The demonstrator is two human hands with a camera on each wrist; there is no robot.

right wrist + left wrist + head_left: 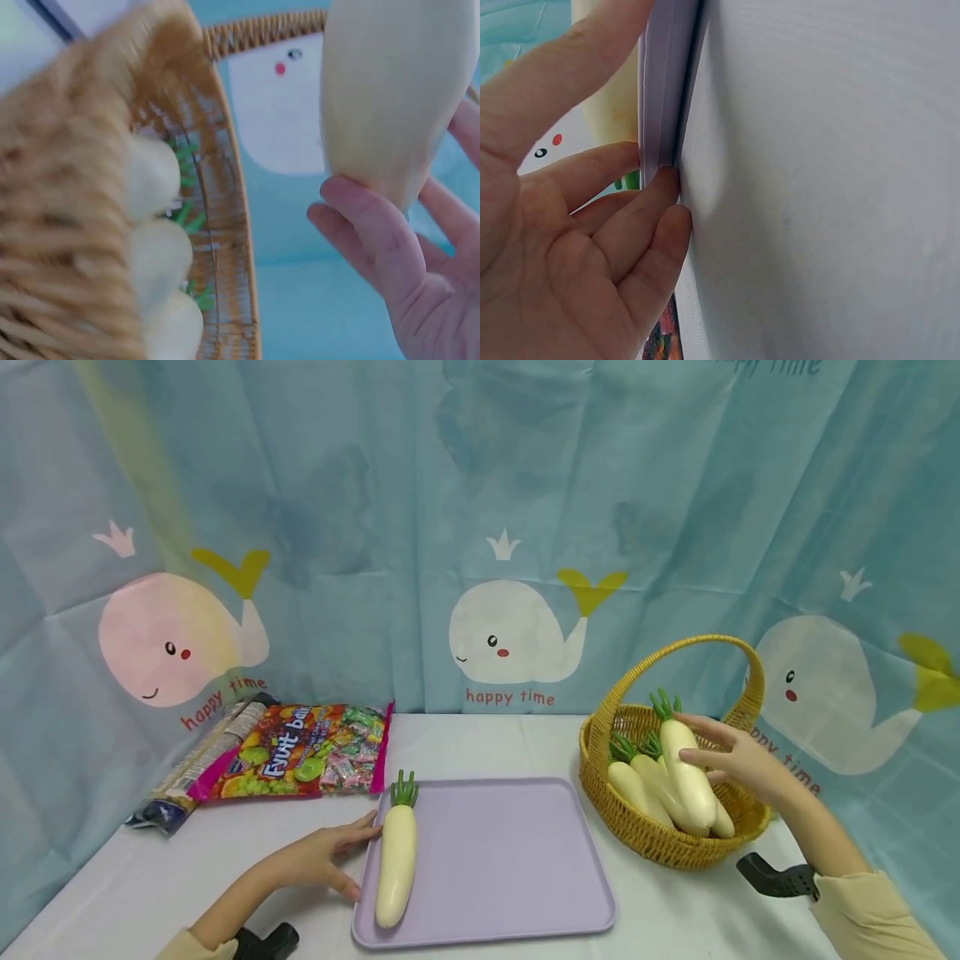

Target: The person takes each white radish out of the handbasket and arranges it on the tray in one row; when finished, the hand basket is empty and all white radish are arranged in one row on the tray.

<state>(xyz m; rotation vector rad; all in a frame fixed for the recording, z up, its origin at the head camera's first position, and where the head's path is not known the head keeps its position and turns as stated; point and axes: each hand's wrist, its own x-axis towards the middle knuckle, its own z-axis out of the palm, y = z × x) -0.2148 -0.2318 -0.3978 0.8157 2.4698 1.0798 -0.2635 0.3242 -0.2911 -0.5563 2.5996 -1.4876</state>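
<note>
My right hand [750, 766] grips a white radish [688, 772] with a green top, near its leafy end, over the wicker basket [637, 833]. In the right wrist view, that radish [394, 90] is clear of several other white radishes [159, 259] inside the basket. A lilac tray [502, 860] lies on the table, and another white radish [397, 868] rests along its left side, leaves pointing away. At the tray's left edge is my left hand [322, 860], its fingers loosely bent. The left wrist view shows its fingertips [667, 184] touching the tray's rim [662, 97].
A colourful bag of fruit candy [300, 752] lies behind the tray on the left, overlapping a long dark-ended package [183, 777]. The basket's tall arched handle [675, 647] rises beside my right hand. A blue whale-print curtain [337, 527] hangs behind the white-covered table [472, 743].
</note>
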